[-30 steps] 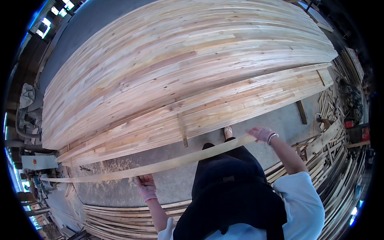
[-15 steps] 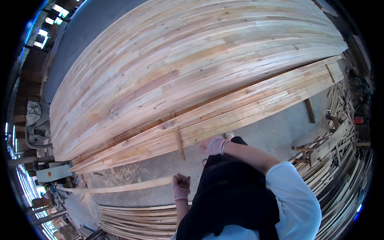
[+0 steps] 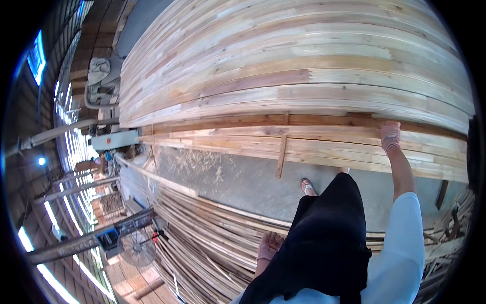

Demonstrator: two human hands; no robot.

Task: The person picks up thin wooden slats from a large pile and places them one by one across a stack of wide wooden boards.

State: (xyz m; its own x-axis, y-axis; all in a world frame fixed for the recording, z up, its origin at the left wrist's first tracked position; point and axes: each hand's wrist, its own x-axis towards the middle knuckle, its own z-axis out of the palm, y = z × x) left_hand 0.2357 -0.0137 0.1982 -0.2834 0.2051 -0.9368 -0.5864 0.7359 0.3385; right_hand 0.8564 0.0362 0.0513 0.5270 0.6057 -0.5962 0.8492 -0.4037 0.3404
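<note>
The left hand [image 3: 270, 245] hangs loosely open near piled wooden strips [image 3: 217, 223], while farther off the right hand [image 3: 390, 136], grip indeterminable, meets a long wooden board [image 3: 339, 133], judged stiff, fairly light, best held by both edges mid-length.

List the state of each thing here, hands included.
Right hand: gloved, curled, at the narrow board stack
Left hand: gloved, no held object visible
Narrow board stack: boards side by side
Large board stack: boards side by side
Stick: across the narrow stack, jutting past its edge
Loose strips: piled lengthwise
Sawdust: scattered
Fan: spinning or not, unclear
</note>
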